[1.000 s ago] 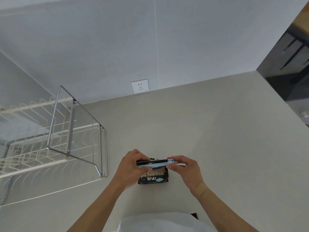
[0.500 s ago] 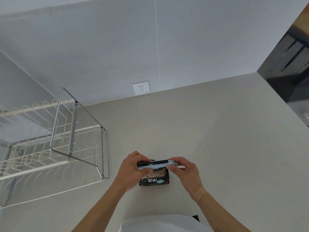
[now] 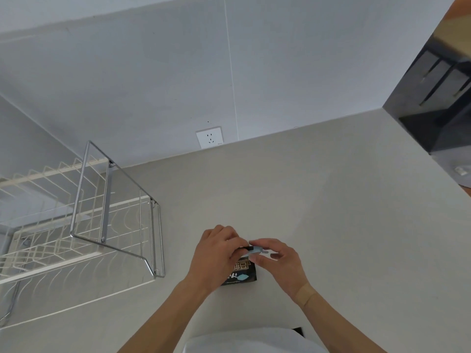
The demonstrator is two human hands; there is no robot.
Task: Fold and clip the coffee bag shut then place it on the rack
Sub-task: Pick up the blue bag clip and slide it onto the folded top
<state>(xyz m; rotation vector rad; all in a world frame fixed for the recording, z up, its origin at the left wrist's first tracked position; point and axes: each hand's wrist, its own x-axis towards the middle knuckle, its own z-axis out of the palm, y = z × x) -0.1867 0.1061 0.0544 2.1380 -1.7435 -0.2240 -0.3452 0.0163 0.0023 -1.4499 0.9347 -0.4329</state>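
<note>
Fingers of both hands, left hand (image 3: 216,256) and right hand (image 3: 279,263), pinch the pale-blue clip (image 3: 253,250) atop the coffee bag (image 3: 242,273), apparently seated; the rack (image 3: 114,225) waits at nine o'clock, placing undone.

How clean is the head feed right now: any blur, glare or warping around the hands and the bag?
Head view: soft, even light with no glare; the coffee bag print is legible but slightly soft; the blue clip is mostly hidden between the left hand and right hand; wide-angle warping bends the rack and wall lines; the far right is dark and blurred.
</note>
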